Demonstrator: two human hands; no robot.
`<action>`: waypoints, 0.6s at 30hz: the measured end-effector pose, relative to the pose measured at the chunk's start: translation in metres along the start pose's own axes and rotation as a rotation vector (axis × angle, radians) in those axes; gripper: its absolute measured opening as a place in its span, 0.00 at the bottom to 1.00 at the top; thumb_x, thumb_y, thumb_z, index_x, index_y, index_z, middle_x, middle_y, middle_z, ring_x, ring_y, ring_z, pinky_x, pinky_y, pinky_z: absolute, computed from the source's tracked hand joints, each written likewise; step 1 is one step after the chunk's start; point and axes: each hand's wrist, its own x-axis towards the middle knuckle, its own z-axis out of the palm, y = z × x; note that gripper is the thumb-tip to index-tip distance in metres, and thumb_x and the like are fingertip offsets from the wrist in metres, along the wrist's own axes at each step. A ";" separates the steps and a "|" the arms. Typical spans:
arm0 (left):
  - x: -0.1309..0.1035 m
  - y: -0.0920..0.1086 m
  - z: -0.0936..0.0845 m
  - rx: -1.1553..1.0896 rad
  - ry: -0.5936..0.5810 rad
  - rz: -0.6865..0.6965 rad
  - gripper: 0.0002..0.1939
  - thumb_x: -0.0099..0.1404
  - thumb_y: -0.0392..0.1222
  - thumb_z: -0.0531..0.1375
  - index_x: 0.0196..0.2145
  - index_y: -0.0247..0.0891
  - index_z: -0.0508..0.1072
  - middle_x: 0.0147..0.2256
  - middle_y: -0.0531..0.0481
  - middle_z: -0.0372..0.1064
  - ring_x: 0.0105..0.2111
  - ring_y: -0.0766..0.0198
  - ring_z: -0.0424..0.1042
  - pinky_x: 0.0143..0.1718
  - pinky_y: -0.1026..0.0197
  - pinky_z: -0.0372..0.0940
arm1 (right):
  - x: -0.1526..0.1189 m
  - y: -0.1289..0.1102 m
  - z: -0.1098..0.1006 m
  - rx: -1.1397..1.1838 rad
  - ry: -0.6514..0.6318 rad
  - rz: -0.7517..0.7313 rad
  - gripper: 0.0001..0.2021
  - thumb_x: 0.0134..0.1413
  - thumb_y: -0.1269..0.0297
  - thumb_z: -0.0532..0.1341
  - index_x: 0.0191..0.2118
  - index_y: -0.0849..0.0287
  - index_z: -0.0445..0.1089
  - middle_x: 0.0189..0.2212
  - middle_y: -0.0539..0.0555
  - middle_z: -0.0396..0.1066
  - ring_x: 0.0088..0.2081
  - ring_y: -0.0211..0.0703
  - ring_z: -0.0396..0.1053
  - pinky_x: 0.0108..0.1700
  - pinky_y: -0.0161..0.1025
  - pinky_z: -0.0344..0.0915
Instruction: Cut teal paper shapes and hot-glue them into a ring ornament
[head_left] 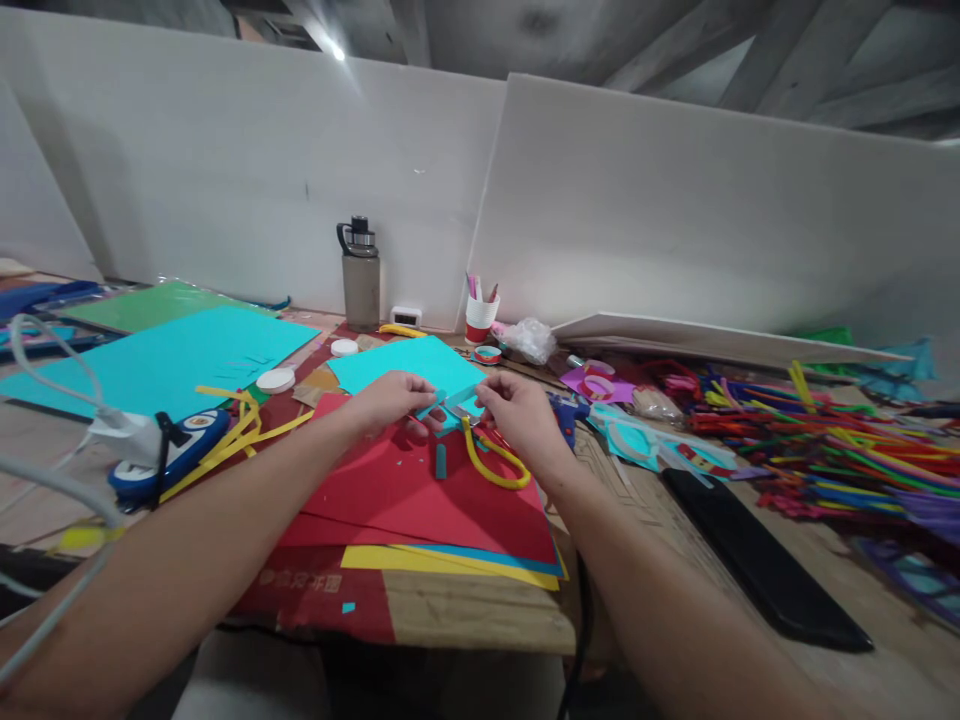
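Note:
My left hand [397,400] pinches a small blue paper piece [430,404] between thumb and fingers. Close by on the right, my right hand [514,405] has its thumb and fingertips closed on a light-blue paper strip [466,396]. Scissors with yellow handles [501,482] lie on red paper sheets [435,515], partly below my right hand. Between the hands, a dark teal paper scrap [441,462] rests on the red sheet. Behind my hands is a larger light-blue sheet [397,360].
A grey bottle [361,285] and a cup of pens [481,318] stand by the white board. Coloured pipe cleaners [825,430] pile up at right, near a black case [765,560]. At left are a power strip [202,435] with cables and yellow strips [247,425].

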 end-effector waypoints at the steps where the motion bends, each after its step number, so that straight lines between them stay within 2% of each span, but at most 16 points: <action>1: 0.000 0.001 -0.002 0.053 -0.038 0.004 0.15 0.52 0.48 0.63 0.29 0.32 0.73 0.31 0.41 0.75 0.29 0.59 0.73 0.26 0.62 0.65 | 0.001 0.000 -0.001 0.082 0.032 0.031 0.09 0.46 0.59 0.58 0.27 0.59 0.66 0.21 0.49 0.67 0.21 0.35 0.63 0.23 0.32 0.59; 4: -0.004 0.003 -0.007 0.303 -0.175 0.107 0.12 0.52 0.47 0.63 0.27 0.34 0.77 0.28 0.46 0.75 0.28 0.62 0.71 0.29 0.64 0.62 | 0.003 -0.002 -0.002 0.281 0.093 0.091 0.10 0.43 0.58 0.61 0.28 0.60 0.66 0.22 0.48 0.66 0.20 0.33 0.62 0.21 0.31 0.59; 7: -0.008 0.006 -0.005 0.422 -0.163 0.214 0.08 0.51 0.45 0.64 0.27 0.39 0.79 0.27 0.50 0.75 0.30 0.62 0.71 0.31 0.65 0.60 | 0.001 -0.006 0.000 0.443 0.115 0.119 0.11 0.40 0.58 0.63 0.27 0.60 0.66 0.23 0.48 0.66 0.21 0.32 0.60 0.21 0.30 0.58; 10: -0.010 0.009 0.006 0.222 -0.034 0.285 0.09 0.51 0.44 0.64 0.31 0.39 0.78 0.32 0.48 0.75 0.33 0.61 0.71 0.32 0.66 0.61 | -0.005 -0.010 0.008 0.581 0.103 0.143 0.12 0.39 0.58 0.64 0.27 0.60 0.65 0.23 0.48 0.66 0.21 0.31 0.59 0.21 0.30 0.57; 13: -0.009 0.010 0.019 -0.035 0.145 0.339 0.09 0.52 0.45 0.64 0.26 0.36 0.74 0.26 0.49 0.72 0.26 0.66 0.67 0.28 0.66 0.59 | -0.011 -0.012 0.018 0.637 0.085 0.138 0.12 0.38 0.58 0.64 0.25 0.60 0.64 0.22 0.48 0.65 0.20 0.31 0.58 0.21 0.30 0.56; 16: -0.006 0.007 0.026 -0.274 0.192 0.357 0.10 0.52 0.43 0.64 0.23 0.35 0.69 0.23 0.52 0.68 0.22 0.70 0.63 0.25 0.66 0.58 | -0.014 -0.016 0.021 0.637 0.039 0.141 0.12 0.40 0.57 0.64 0.25 0.60 0.64 0.22 0.48 0.65 0.21 0.31 0.58 0.22 0.30 0.55; 18: -0.004 0.006 0.025 -0.398 0.191 0.355 0.10 0.51 0.42 0.64 0.23 0.34 0.67 0.23 0.53 0.67 0.22 0.71 0.63 0.26 0.66 0.58 | -0.014 -0.019 0.015 0.539 -0.084 0.155 0.13 0.42 0.55 0.62 0.27 0.60 0.64 0.23 0.49 0.66 0.21 0.32 0.59 0.23 0.31 0.56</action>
